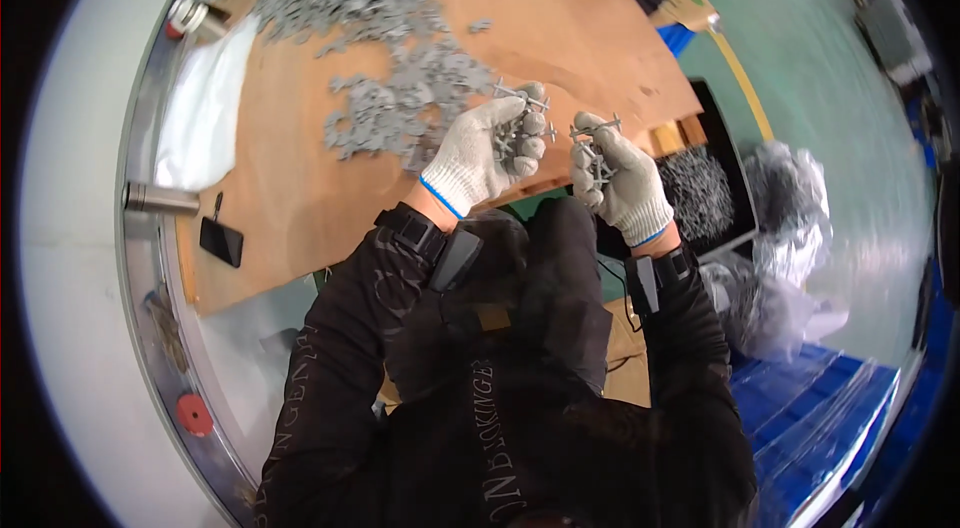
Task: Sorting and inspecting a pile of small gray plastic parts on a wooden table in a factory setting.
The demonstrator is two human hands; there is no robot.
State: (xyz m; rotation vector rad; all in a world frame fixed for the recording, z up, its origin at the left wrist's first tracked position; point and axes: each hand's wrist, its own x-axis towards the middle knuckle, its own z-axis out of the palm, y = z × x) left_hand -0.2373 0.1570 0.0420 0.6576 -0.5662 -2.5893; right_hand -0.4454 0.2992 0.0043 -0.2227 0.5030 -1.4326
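grey pieces [697,193] inside black bin [719,116]

Watching remotely, I find lettering on the black top [430,458] at the near side. A line of pale grey capitals [488,428] runs lengthwise down its front, turned sideways from my view. On the left sleeve [335,348], a second line of similar capitals [296,383] follows the forearm, bent by folds and fading toward the near end. Toward that sleeve's far end, I see larger, fainter characters [397,276], too creased to read.
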